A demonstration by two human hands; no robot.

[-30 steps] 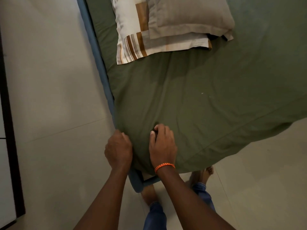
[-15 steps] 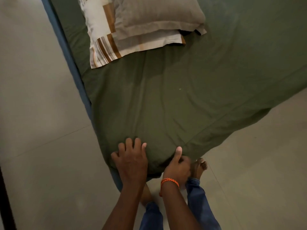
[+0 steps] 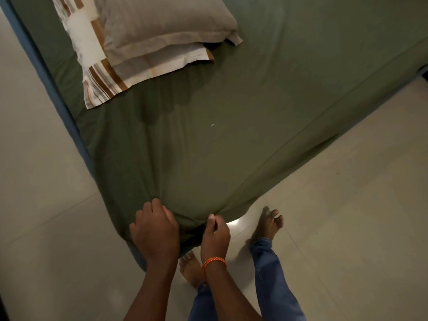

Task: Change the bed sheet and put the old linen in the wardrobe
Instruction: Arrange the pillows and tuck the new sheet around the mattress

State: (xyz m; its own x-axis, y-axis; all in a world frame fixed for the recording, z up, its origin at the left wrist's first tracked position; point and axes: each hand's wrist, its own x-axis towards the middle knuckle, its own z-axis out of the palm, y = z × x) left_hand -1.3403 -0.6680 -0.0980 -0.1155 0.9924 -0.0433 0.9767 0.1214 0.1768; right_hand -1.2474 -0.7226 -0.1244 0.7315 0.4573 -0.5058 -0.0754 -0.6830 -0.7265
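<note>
A dark green bed sheet [image 3: 231, 126] covers the mattress, stretched over its near corner. My left hand [image 3: 155, 232] grips a bunch of the sheet at the corner's left side, fingers curled into the fabric. My right hand [image 3: 214, 235], with an orange cord on the wrist, pinches the sheet's lower edge at the corner's right side. The blue mattress edge [image 3: 41, 66] shows along the left side of the bed. Wrinkles fan out from both hands.
Two pillows lie stacked at the bed's far left: a beige pillow [image 3: 162, 22] on a white one with brown stripes [image 3: 97, 75]. Pale floor tiles [image 3: 335, 216] surround the bed. My bare feet stand by the corner, the right foot [image 3: 268, 225] apart.
Both hands have shifted lower on the corner and closed on the sheet; my left hand's fingers went from spread flat to curled into the fabric. The view has moved closer and left.
</note>
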